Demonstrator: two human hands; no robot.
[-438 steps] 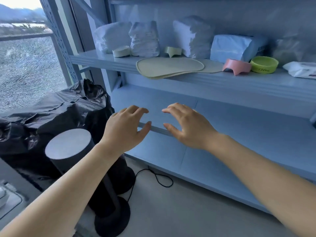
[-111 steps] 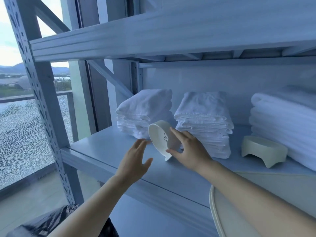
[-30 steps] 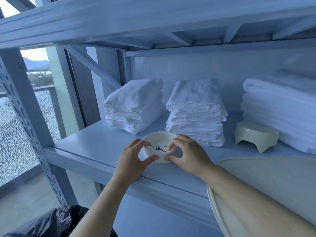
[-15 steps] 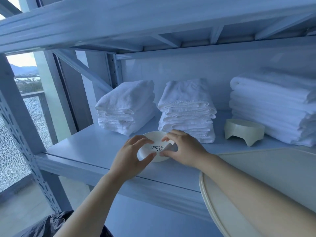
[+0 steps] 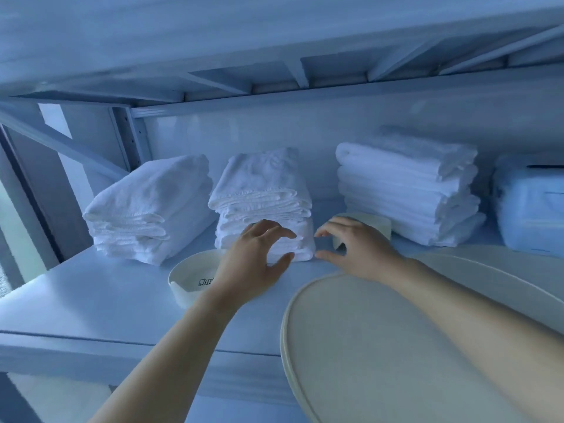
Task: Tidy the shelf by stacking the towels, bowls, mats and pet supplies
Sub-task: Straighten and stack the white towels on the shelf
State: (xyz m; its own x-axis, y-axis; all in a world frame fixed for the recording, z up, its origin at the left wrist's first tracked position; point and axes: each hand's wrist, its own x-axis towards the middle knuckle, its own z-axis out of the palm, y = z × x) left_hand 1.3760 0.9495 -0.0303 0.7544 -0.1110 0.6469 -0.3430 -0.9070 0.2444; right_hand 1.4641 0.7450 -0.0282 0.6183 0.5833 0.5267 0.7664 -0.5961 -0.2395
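Cream mats [image 5: 381, 346] overhang the shelf [image 5: 91, 300] edge nearest us. Just beyond, the white bowl [image 5: 189, 276] sits upright by our left hand [image 5: 253, 264], likely ready for nesting. That hand and our right hand [image 5: 357, 248] are loosely spread and hold nothing. Behind the right hand, the second bowl [image 5: 377, 224] stands before the towels [image 5: 262, 203].

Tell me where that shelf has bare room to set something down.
The front-left of the shelf is bare, bordered by the left towel stack, the white bowl and the front edge. Rightward it is crowded: middle towel stack, right towel stack, footed bowl, round mats.
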